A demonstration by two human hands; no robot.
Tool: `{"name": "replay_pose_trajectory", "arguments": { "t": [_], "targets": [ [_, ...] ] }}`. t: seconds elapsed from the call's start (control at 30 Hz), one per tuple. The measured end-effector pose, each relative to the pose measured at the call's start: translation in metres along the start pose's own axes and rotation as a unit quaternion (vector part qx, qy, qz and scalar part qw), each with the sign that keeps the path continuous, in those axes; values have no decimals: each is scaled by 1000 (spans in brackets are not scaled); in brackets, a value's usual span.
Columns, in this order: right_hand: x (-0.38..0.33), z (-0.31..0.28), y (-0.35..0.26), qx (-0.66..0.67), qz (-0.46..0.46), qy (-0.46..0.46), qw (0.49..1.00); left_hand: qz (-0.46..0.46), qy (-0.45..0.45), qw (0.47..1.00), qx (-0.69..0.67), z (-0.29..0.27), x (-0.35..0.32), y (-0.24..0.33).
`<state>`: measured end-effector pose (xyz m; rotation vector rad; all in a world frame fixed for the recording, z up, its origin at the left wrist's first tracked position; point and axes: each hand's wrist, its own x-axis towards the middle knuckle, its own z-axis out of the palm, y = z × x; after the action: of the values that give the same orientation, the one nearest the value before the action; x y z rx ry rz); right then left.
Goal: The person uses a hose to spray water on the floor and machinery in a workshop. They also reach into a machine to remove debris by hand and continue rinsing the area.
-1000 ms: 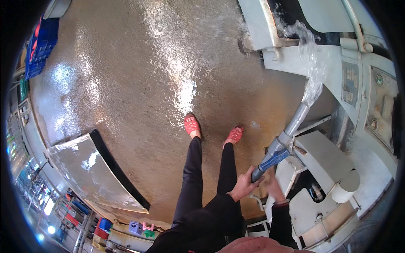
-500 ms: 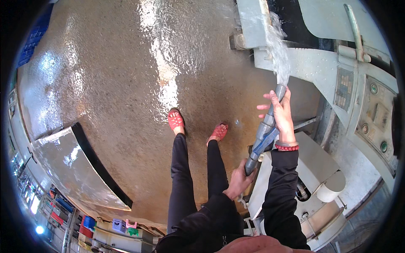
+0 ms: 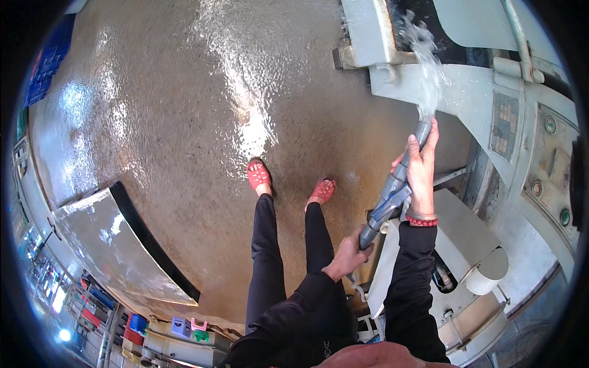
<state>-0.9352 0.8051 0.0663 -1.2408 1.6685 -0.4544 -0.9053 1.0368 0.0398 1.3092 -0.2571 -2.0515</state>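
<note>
Hosing down the grey machine goes best, I judge, with both hands staying on the grey spray nozzle so the jet does not wander. The right hand is wrapped closed around the front part of the nozzle, fingers reaching up near its tip, a red bead bracelet at the wrist. The left hand is closed on the rear end, where the nozzle meets its supply. The nozzle sits in front of the person's body, to the right of the legs, just beside the machine's slanted panel. Its long axis runs from lower left to upper right in the head view, rear end low near the left hand, outlet high and pointing up toward the machine's dark opening. A stream of water leaves the tip along that same line and breaks into spray against the metal. Keeping the tip steady and sweeping slowly looks wise, since the wet floor is already glossy under the red sandals, and footing could be slippery.
</note>
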Motion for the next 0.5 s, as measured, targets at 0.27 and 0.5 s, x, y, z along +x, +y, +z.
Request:
{"name": "replay_pose_trajectory", "arguments": {
  "t": [0.27,0.5],
  "targets": [
    [-5,4,-9,-3,24,23,999,16,33,999,-11,3,-6,7],
    [-8,6,-11,4,23,9,1000,-3,25,999,-37,3,-5,2]
  ]
}}
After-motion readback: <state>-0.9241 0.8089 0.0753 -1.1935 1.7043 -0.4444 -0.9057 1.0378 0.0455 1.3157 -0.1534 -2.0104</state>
